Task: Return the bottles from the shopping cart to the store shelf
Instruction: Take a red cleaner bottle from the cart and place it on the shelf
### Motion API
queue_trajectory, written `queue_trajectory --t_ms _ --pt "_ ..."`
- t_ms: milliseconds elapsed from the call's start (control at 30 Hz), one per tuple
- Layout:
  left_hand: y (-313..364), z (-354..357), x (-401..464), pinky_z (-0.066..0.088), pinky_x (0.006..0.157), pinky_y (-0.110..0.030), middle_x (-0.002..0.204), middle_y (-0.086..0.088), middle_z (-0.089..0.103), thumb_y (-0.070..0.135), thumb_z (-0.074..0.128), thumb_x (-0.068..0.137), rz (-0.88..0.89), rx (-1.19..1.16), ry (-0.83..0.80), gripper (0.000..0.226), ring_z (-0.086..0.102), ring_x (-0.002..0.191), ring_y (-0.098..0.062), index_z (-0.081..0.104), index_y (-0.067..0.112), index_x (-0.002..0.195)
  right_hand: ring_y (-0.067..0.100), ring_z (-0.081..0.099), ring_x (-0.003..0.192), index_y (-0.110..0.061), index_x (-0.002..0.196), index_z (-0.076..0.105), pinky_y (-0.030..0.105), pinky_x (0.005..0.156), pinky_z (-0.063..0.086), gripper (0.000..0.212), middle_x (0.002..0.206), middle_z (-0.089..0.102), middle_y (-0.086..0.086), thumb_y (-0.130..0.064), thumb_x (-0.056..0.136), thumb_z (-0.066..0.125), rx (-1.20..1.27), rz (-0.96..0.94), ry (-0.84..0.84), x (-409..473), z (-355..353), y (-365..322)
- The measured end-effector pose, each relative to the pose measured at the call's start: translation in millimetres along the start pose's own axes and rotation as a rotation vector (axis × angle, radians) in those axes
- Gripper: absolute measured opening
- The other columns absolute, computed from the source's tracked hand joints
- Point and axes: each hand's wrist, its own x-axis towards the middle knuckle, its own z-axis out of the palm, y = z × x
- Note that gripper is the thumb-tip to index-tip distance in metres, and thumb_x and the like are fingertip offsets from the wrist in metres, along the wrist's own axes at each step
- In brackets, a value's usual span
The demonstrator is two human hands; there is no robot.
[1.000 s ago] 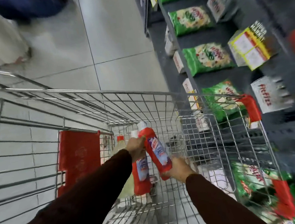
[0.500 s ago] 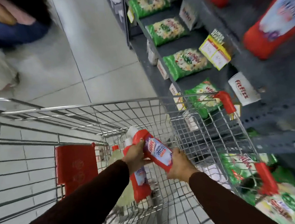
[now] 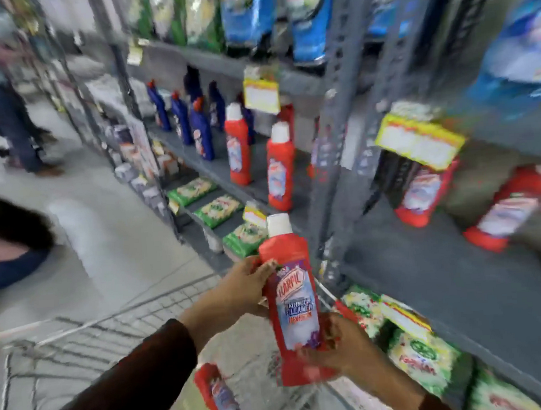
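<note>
- Down in the wire cart (image 3: 79, 346), a second red bottle (image 3: 221, 399) lies tilted near its right side.
- Above the cart, both hands grip one red cleaner bottle (image 3: 291, 303), white cap upward: the right hand (image 3: 345, 349) wraps its base, the left hand (image 3: 243, 286) clasps its shoulder.
- Beyond, on the grey shelf (image 3: 261, 186), matching red bottles (image 3: 280, 168) stand upright, with blue bottles (image 3: 200, 126) farther along.

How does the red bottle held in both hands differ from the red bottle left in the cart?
The held bottle is raised upright before the shelf, white cap showing, gripped by the left hand and right hand. The cart bottle sits low, tilted, untouched, its cap out of view. Both are red with pale labels.
</note>
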Motion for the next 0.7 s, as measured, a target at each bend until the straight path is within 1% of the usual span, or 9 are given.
queue_trajectory --t_ms 33,100,200,300,367,467,533,633,700 --pt "20.8 18.3 -12.6 0.058 0.051 -0.024 0.081 -0.001 0.072 0.023 0.047 0.100 0.065 0.043 -0.043 0.017 0.065 0.058 0.002 0.057 0.009 0.103 0.032 0.073 0.090 -0.002 0.111 0.066 0.037 0.075 0.061 0.067 0.105 0.076 0.019 -0.010 0.051 0.095 0.016 -0.045 0.055 -23.6 -13.1 -7.6" --pt "57.8 58.0 -32.8 0.048 0.037 -0.019 0.062 0.005 0.064 0.018 0.045 0.100 0.153 0.050 -0.140 0.014 0.057 0.044 -0.001 0.056 0.009 0.097 0.019 0.072 0.073 -0.003 0.105 0.069 0.025 0.060 0.057 0.056 0.096 0.077 0.017 -0.003 0.054 0.091 0.068 -0.124 0.165 -72.9 -42.0 -22.5" --pt "103.9 115.8 -59.8 0.051 0.040 -0.026 0.083 -0.012 0.057 0.026 0.048 0.099 0.250 0.100 -0.272 0.018 0.056 0.058 -0.015 0.057 0.012 0.107 0.018 0.071 0.077 -0.004 0.101 0.072 0.024 0.064 0.058 0.064 0.091 0.079 0.010 -0.017 0.044 0.097 0.121 -0.242 0.282 -144.3 -83.4 -44.4" --pt "146.4 170.4 -87.7 0.053 0.044 -0.028 0.096 -0.003 0.067 0.029 0.047 0.099 0.335 0.106 -0.409 0.021 0.063 0.073 -0.016 0.058 0.016 0.112 0.017 0.072 0.083 -0.003 0.103 0.069 0.027 0.073 0.059 0.085 0.094 0.079 0.010 -0.042 0.033 0.098 0.122 -0.343 0.384 -204.8 -123.4 -59.8" --pt "171.0 204.6 -105.9 0.053 0.044 -0.028 0.093 -0.002 0.065 0.029 0.046 0.099 0.384 0.107 -0.472 0.016 0.061 0.073 -0.015 0.057 0.019 0.106 0.019 0.073 0.081 -0.001 0.105 0.067 0.035 0.070 0.061 0.082 0.094 0.079 0.011 -0.033 0.036 0.098 0.149 -0.360 0.436 -238.9 -148.1 -67.3" --pt "202.9 252.8 -133.5 0.054 0.052 -0.032 0.080 0.003 0.066 0.031 0.046 0.100 0.453 0.141 -0.541 0.016 0.060 0.066 -0.013 0.056 0.020 0.097 0.031 0.070 0.089 0.000 0.108 0.066 0.065 0.086 0.052 0.082 0.102 0.077 0.019 -0.027 0.039 0.099 0.201 -0.409 0.525 -287.5 -173.5 -78.1" --pt "218.0 276.3 -148.5 0.055 0.053 -0.033 0.078 0.001 0.067 0.031 0.044 0.100 0.489 0.151 -0.581 0.016 0.062 0.067 -0.015 0.056 0.019 0.098 0.032 0.070 0.091 -0.005 0.105 0.069 0.072 0.089 0.047 0.074 0.104 0.075 0.021 -0.028 0.042 0.098 0.210 -0.440 0.579 -314.5 -183.1 -85.2" --pt "231.1 302.3 -160.5 0.060 0.069 -0.046 0.114 -0.012 0.068 0.034 0.047 0.099 0.516 0.173 -0.636 0.028 0.065 0.102 -0.029 0.058 0.015 0.116 0.029 0.073 0.089 -0.009 0.106 0.069 0.070 0.084 0.051 0.055 0.104 0.076 0.016 -0.021 0.057 0.092 0.157 -0.442 0.640 -345.7 -195.3 -90.9" --pt "233.4 316.5 -163.7 0.057 0.083 -0.054 0.124 -0.015 0.066 0.036 0.048 0.098 0.517 0.185 -0.654 0.036 0.063 0.110 -0.031 0.056 0.012 0.124 0.029 0.074 0.090 -0.010 0.110 0.067 0.069 0.081 0.053 0.049 0.105 0.077 0.014 -0.016 0.065 0.087 0.129 -0.441 0.665 -360.2 -203.4 -88.7"
